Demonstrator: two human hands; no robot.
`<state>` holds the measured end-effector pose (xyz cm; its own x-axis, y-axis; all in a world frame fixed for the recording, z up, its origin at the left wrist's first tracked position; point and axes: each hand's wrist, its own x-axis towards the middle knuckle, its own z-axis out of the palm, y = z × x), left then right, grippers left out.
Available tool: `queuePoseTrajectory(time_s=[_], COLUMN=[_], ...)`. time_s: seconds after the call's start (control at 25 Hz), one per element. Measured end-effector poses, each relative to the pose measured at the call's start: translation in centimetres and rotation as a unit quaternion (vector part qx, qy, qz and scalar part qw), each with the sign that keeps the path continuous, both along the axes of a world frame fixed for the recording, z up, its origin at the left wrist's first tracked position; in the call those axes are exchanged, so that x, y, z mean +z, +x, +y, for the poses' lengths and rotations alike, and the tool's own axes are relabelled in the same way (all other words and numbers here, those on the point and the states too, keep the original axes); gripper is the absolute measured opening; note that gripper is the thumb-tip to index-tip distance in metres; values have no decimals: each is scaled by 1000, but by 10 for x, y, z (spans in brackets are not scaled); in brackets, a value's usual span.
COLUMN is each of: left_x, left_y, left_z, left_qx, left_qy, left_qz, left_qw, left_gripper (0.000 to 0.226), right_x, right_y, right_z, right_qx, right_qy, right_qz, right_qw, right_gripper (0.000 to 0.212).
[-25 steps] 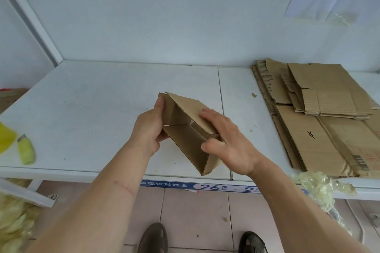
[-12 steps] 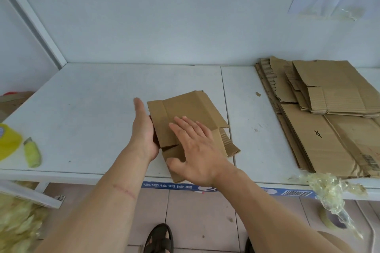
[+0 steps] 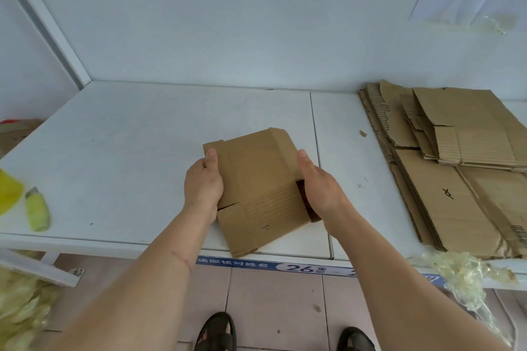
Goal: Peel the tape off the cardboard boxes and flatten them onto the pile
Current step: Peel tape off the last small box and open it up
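A small brown cardboard box [image 3: 256,185], now pressed flat, lies at the front middle of the white shelf [image 3: 128,151]. My left hand [image 3: 203,185] grips its left edge with the thumb on top. On the opposite edge, my right hand [image 3: 319,188] holds the box with fingers curled under it. The pile of flattened cardboard [image 3: 456,174] lies on the right part of the shelf, apart from the box.
A yellow-green utility knife [image 3: 37,211] lies near the shelf's left front edge beside a yellow object [image 3: 8,194]. Crumpled clear tape [image 3: 467,273] hangs off the front edge at the right. More tape scraps [image 3: 20,305] sit below left. My feet stand on the tiled floor.
The box went from half-open in both hands to flat on the shelf. My right hand moved from pressing on top of it to gripping its right edge.
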<state>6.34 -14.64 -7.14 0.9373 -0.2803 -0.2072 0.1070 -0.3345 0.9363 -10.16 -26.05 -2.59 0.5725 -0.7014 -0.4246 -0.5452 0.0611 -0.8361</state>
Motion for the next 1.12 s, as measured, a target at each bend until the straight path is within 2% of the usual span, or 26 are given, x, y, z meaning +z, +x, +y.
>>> queuePoseTrajectory(time_s=[0.12, 0.28, 0.48, 0.56, 0.64, 0.72, 0.76, 0.84, 0.92, 1.04, 1.12], left_x=[0, -4, -12, -15, -24, -30, -32, -35, -28, -19, -25], left_y=[1, 1, -5, -10, -10, -6, -3, 2, 5, 10, 10], left_z=[-1, -1, -12, -17, -23, -25, -27, -31, -42, -59, -62], left_qx=[-9, -7, -32, -73, -127, -190, -219, -257, -282, -325, -334], left_qy=[8, 44, 137, 202, 293, 383, 413, 439, 450, 435, 409], left_qz=[-35, -90, -191, -245, -335, -353, -329, -294, -298, -298, -318], left_qw=[999, 995, 971, 945, 886, 832, 820, 809, 793, 785, 787], left_gripper=[56, 52, 44, 53, 55, 62, 67, 72, 73, 76, 70], right_x=[-11, -22, -41, -51, -60, -66, -68, -66, -60, -55, -59], right_y=[1, 0, -2, -3, -5, -7, -7, -5, 5, 22, 27], right_z=[0, -2, 9, 14, 17, 18, 18, 17, 18, 28, 31], right_qx=[18, 10, 16, 27, 38, 83, 110, 151, 182, 217, 222], right_qy=[16, -164, -316, -393, -452, -439, -421, -389, -389, -397, -393], right_qz=[-39, 7, 132, 189, 202, 216, 230, 267, 295, 276, 258], right_qw=[999, 986, 939, 900, 868, 868, 871, 868, 854, 848, 854], right_gripper=[63, 50, 55, 55, 55, 61, 65, 72, 75, 72, 71])
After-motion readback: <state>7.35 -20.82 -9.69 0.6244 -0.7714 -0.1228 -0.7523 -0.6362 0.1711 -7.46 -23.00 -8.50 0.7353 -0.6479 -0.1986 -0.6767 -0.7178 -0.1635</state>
